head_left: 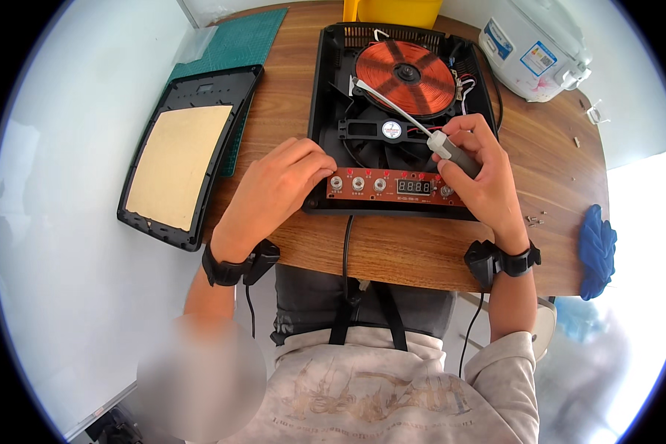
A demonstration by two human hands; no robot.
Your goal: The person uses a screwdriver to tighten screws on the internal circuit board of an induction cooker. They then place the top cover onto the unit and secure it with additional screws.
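Observation:
An opened induction cooker base (323, 89) lies on the table before me, its copper coil (381, 70) and black fan (362, 152) exposed. Along its near side is a reddish-brown control circuit board (386, 194) with round buttons and a small digit display. My left hand (285, 177) is closed, its fingertips at the board's upper left corner; the thumb is mostly hidden. In my right hand (485, 174) is a screwdriver (396, 109) with a grey handle. Its shaft points up and left over the coil, while my right thumb and palm come over the board's right end.
To the left, the cooker's black top cover (177, 166) lies inside up, partly over a green cutting mat (237, 44). A yellow container (399, 11) and a white rice cooker (533, 52) stand behind. Small screws (534, 220) and a blue cloth (598, 251) lie on the right.

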